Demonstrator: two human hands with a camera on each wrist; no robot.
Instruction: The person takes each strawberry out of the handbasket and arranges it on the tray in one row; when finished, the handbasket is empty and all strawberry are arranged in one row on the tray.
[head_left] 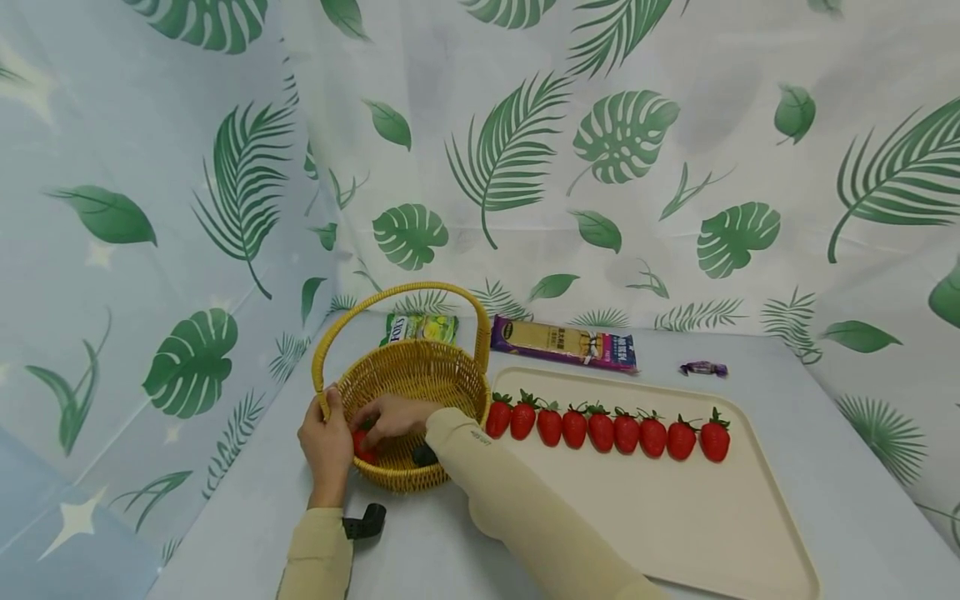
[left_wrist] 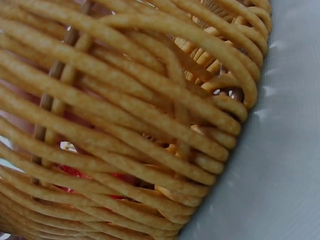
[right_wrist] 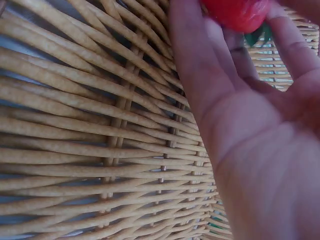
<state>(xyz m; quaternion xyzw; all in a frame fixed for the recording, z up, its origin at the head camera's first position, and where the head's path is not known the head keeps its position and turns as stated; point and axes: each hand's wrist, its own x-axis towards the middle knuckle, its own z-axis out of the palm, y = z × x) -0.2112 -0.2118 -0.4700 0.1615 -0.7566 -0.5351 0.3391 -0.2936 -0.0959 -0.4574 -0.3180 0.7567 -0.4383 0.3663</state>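
Observation:
A yellow woven basket with a tall arched handle stands on the table. The left hand grips its left side, at the foot of the handle. Inside the basket is the right hand, holding a red strawberry between thumb and fingers near the left wall. The strawberry's green leaves point away from the palm in the right wrist view. The left wrist view is filled by the basket's outer weave, with some red showing through the gaps.
Right of the basket lies a cream tray with several strawberries in a row along its far side. Behind are a green candy bag, a purple pasta packet and a small purple wrapped candy. Leaf-print cloth hangs behind the table.

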